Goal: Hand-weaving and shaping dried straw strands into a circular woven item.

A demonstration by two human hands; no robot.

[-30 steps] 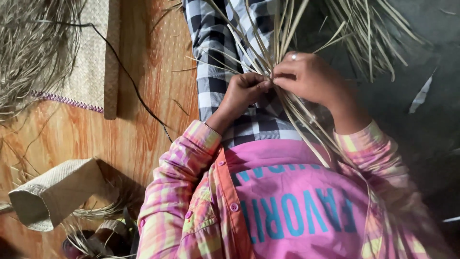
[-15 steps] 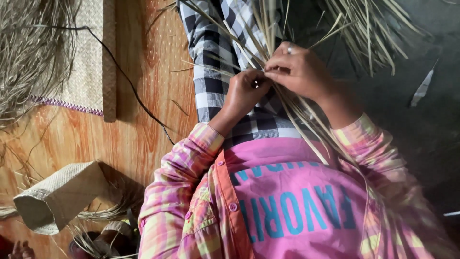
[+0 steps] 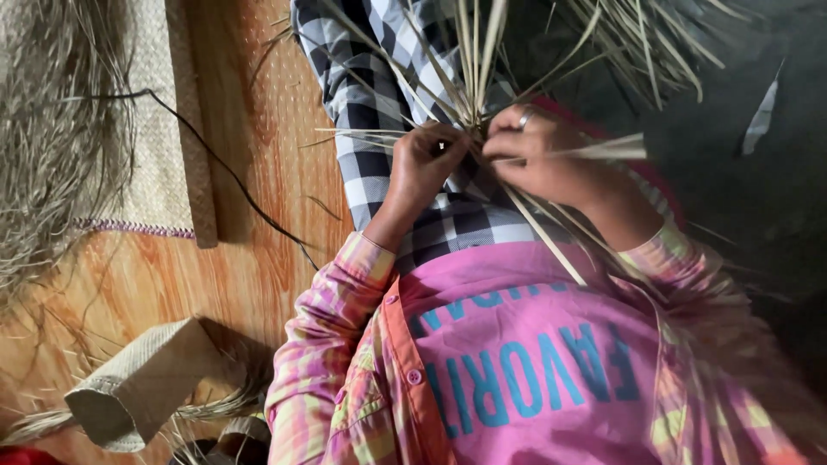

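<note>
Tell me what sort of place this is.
Likely a home weaving spot on the floor: both hands plait dry straw strips over the lap, with a woven mat and a small woven basket on wooden flooring.

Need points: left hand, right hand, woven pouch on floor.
left hand (image 3: 428, 164), head view, on the back of the hand.
right hand (image 3: 551, 159), head view, on the knuckles.
woven pouch (image 3: 142, 383), head view, on its side wall.

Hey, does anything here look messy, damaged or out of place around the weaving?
Nothing looks damaged. Both hands, left hand and right hand, pinch dry straw strips over the lap. Loose straw lies scattered on the wooden floor, and a black cord trails across the floor beside a woven mat. A small woven pouch lies tipped on its side.
</note>
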